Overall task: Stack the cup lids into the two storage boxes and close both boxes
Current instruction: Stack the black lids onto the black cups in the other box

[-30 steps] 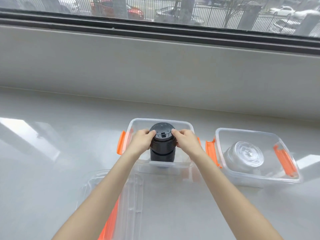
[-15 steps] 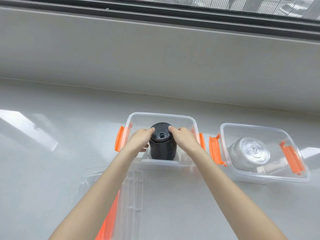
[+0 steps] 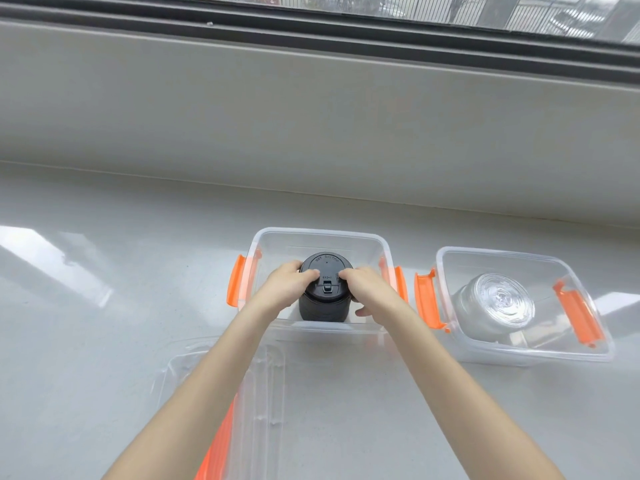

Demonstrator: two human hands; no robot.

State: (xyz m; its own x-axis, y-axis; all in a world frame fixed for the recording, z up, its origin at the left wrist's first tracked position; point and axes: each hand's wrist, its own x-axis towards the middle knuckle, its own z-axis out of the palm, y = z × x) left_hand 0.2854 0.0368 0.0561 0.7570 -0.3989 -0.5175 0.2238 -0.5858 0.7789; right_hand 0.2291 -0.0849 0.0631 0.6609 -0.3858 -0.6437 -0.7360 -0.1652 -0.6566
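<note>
On the pale table (image 3: 104, 341) under the window, both hands, left hand (image 3: 289, 284) and right hand (image 3: 369, 289), have their fingers (image 3: 310, 273) clasped around the black lid stack (image 3: 325, 289) from either side, keeping it upright inside the left box (image 3: 320, 233), while clear lids (image 3: 495, 303) sit in the right box (image 3: 502, 254).

Clear plastic boxes (image 3: 519, 351), glossy grey countertop (image 3: 104, 323)

The top lid of the black lid stack (image 3: 325, 275) carries raised lettering along its far rim and a small code near its sip tab, but both are too blurred to read. No other writing shows anywhere.
</note>
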